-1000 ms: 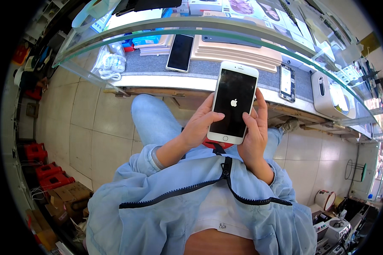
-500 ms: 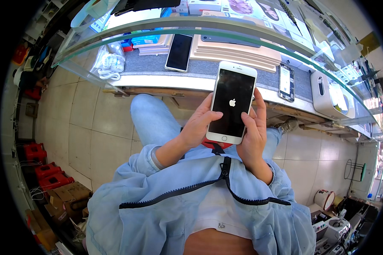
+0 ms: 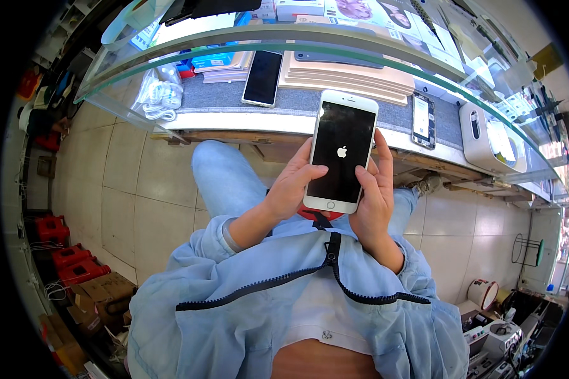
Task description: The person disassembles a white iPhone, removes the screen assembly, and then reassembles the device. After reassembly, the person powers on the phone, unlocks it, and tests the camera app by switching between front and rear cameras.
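A white smartphone (image 3: pixel 341 183) is held upright between my two hands, its screen black with a small white logo in the middle. My left hand (image 3: pixel 291 183) grips its left edge, thumb resting on the front near the lower screen. On the opposite edge, my right hand (image 3: pixel 374 196) has its thumb on the glass and its index finger stretched up along the side. The other fingers are hidden behind the phone. Just beyond it, inside the glass counter, lie a second phone with a dark screen (image 3: pixel 262 77) and an opened phone frame (image 3: pixel 423 120).
The glass counter's edge (image 3: pixel 234 50) runs across in front of me. Inside are a bag of white cables (image 3: pixel 159 95), a stack of pale flat boards (image 3: pixel 348 84) and a white tissue box (image 3: pixel 483 142). Red cases (image 3: pixel 82 270) and cardboard boxes (image 3: pixel 102 294) stand on the left floor.
The view has shifted very slightly, moving everything a few pixels to the left. Both hands keep the same hold on the phone, and its screen still shows the logo.
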`<state>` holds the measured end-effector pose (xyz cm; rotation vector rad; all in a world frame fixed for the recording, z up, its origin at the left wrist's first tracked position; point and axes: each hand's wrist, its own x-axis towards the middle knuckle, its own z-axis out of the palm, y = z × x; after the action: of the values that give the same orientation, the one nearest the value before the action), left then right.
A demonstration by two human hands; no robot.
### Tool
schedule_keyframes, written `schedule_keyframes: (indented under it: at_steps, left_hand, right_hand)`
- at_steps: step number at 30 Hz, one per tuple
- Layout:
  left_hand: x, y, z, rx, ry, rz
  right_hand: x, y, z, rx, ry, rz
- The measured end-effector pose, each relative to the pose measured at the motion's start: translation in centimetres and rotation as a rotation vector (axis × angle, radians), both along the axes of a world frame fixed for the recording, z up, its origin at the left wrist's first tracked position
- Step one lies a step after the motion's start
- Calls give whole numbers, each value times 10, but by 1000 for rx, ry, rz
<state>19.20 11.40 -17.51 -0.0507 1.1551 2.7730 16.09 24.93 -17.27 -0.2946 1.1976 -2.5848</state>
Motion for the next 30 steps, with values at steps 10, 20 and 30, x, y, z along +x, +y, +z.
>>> schedule_keyframes:
  at_steps: [10, 20, 30]
  left_hand:
    - [1, 0, 0, -54, 69, -10]
    - [1, 2, 2, -218, 115, 6]
    - [2, 2, 5, -259, 97, 3]
  right_hand:
    - [3, -1, 2, 99, 95, -28]
    - [2, -1, 1, 118, 116, -28]
    - [3, -1, 2, 135, 111, -34]
